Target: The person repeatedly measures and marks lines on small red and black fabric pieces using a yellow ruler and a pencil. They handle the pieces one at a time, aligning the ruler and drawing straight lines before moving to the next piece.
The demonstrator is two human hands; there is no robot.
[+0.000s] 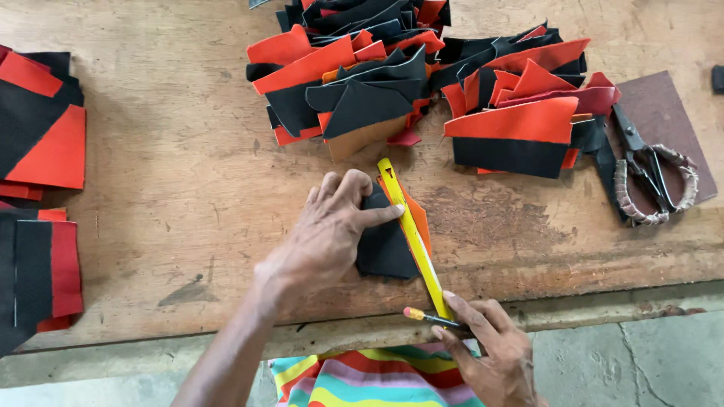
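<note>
from the head view, looking down at my own hands: my left hand (332, 226) lies flat and spread on a black and orange fabric piece (388, 241) near the front edge of the bench (188, 196). its grip is open, the palm pressing down, with the forefinger stretched right onto the yellow ruler (413, 234). that way the cloth and the ruler are pinned together and neither can slide.

the ruler lies slantwise across the piece, its far end pointing toward the heaps and its near end reaching to the bench edge. a thin strip of orange shows just right of it, so the straight edge sits close along the piece's right side.

my right hand (483, 347) is near me, just past the bench edge, its grip closed on a dark pencil with a pinkish end (430, 316). the pencil lies almost level, its pinkish end pointing left, touching or just beside the near end of the ruler; i cannot tell which.

farther off, a big heap of cut red and black pieces (362, 75) lies in the middle, with a second heap (528, 105) to its right. right of that, scissors with wrapped handles (648, 173) rest on a brown board (664, 105), well apart from my hands. stacks of red and black pieces (38, 120) sit at the left edge. below the bench, striped cloth (362, 377) shows at my lap.
</note>
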